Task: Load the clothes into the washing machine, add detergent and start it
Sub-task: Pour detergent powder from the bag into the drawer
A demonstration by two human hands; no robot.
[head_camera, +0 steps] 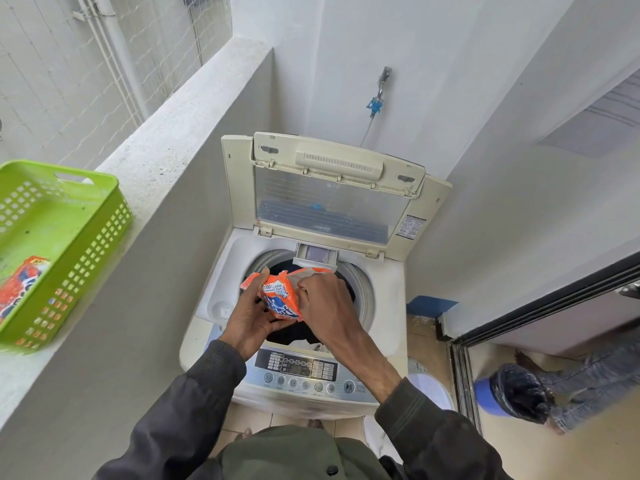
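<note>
Balcony ledge with green basket

1. Your detergent packet looks like thin, glossy, crinkled plastic film, printed orange and blue.
2. Your washing machine has a smooth plastic body, yellowed cream on the raised lid, with a clear ribbed window.
3. The clothes in the drum are dark, matt cloth.
4. Your basket is shiny green perforated plastic.
5. The ledge beneath it is rough, matt plaster.
6. The tap is bright metal.
</note>
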